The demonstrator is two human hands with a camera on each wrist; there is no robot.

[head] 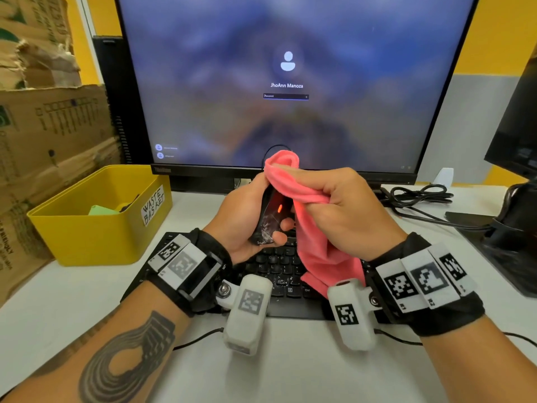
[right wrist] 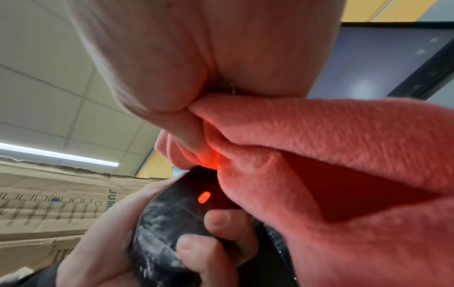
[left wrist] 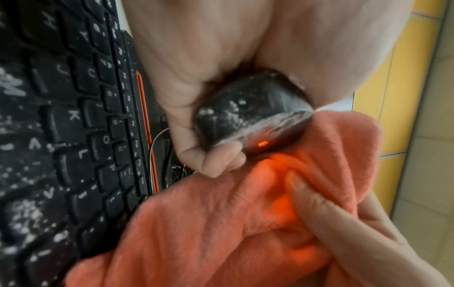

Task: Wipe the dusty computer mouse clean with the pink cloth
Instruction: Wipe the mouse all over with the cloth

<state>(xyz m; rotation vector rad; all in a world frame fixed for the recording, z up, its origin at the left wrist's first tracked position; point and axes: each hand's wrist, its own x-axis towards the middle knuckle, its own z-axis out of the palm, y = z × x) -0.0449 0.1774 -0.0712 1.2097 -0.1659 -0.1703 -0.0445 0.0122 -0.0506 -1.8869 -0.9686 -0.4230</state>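
My left hand [head: 255, 216] grips a black computer mouse [head: 271, 218] raised above the keyboard, underside turned to the right with its red sensor light glowing. White dust streaks the mouse [left wrist: 248, 116] near its lower end, also plain on the mouse [right wrist: 169, 223] in the right wrist view. My right hand [head: 337, 205] holds the bunched pink cloth [head: 316, 239] against the mouse's upper right side; the cloth [left wrist: 221, 223] hangs down toward the keys. The cloth [right wrist: 331, 155] is pinched between thumb and fingers.
A dusty black keyboard [head: 273, 274] lies under the hands. A monitor [head: 287, 82] stands behind, a yellow waste basket [head: 98, 219] at left beside cardboard boxes [head: 52, 135]. Black cables [head: 418, 199] and another monitor's stand [head: 514, 228] sit at right.
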